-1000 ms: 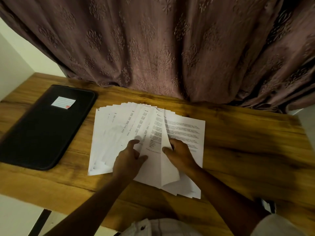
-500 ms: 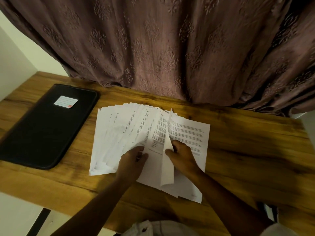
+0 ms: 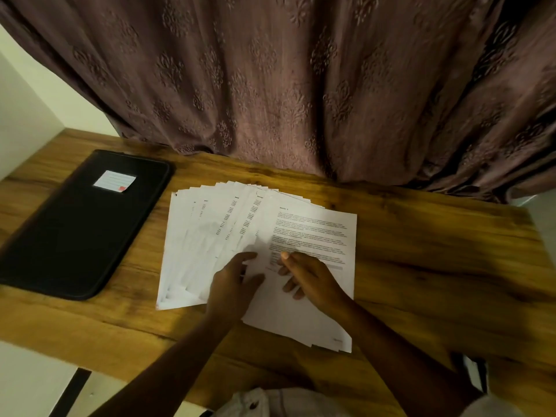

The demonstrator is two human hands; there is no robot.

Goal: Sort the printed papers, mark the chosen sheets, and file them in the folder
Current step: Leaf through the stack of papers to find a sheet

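Pressing flat, released fingers on the papers (image 3: pixel 316 224), the left hand (image 3: pixel 233 284) and right hand (image 3: pixel 311 278) are pinning the fan just right of the closed folder (image 3: pixel 81 227), likely so headings are showing for sorting.

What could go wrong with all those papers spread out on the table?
The papers lie in a loose fan, many overlapping, so a push from the left hand or right hand might slide them out of order. With edges so close together, two sheets could get picked as one. The black folder is closed and off to the side, so carrying sheets across might scatter them.
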